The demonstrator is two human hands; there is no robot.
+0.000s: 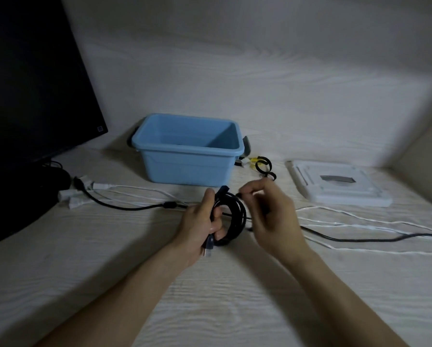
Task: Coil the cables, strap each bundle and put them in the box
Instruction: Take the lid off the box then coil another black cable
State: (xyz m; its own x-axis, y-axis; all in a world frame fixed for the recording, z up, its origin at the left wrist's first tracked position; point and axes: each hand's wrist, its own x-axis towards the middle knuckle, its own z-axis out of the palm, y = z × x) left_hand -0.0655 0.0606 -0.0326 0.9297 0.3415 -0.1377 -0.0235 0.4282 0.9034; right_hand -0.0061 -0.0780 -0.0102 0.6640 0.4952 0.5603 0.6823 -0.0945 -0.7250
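My left hand [199, 221] grips a coiled black cable [235, 216] just above the table, with a plug end sticking out below the fist. My right hand [270, 211] hovers at the coil's right side and pinches something small and dark, apparently a black strap, at its fingertips. The blue plastic box [187, 166] stands open behind the hands. Black strap loops [263, 165] lie to the right of the box. A second black cable [124, 207] and white cables [360, 219] lie loose across the table.
A dark monitor [34, 76] stands at the left with white plugs [77, 199] near its base. A flat white device [337, 184] lies at the right. The pale wood-grain table [235, 296] meets the wall behind.
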